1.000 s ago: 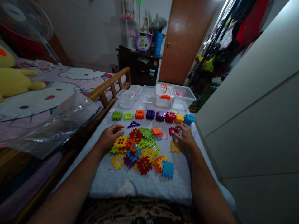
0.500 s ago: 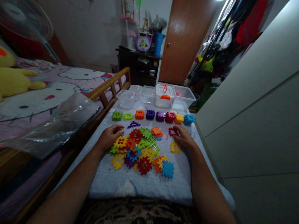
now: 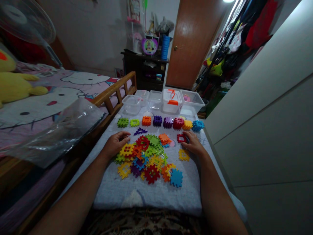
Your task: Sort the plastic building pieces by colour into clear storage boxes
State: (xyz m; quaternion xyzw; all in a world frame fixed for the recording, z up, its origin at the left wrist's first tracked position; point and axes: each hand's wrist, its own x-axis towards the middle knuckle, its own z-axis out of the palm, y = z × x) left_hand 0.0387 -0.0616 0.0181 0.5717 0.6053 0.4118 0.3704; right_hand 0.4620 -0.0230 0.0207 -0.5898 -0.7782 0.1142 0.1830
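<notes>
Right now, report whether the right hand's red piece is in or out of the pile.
Out: cloth shows between the piece and the pile.

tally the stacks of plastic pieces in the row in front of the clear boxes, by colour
Green stacks: 2, one darker, one lime and low
Orange stack: 1
Purple stacks: 2, one darker, one lighter
Red stack: 1
Yellow stack: 1
Blue stack: 1
Total: 8

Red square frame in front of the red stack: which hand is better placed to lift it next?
Right, I'd judge: the right hand has its fingers at the red square frame, while the left hand is across the pile.
</notes>
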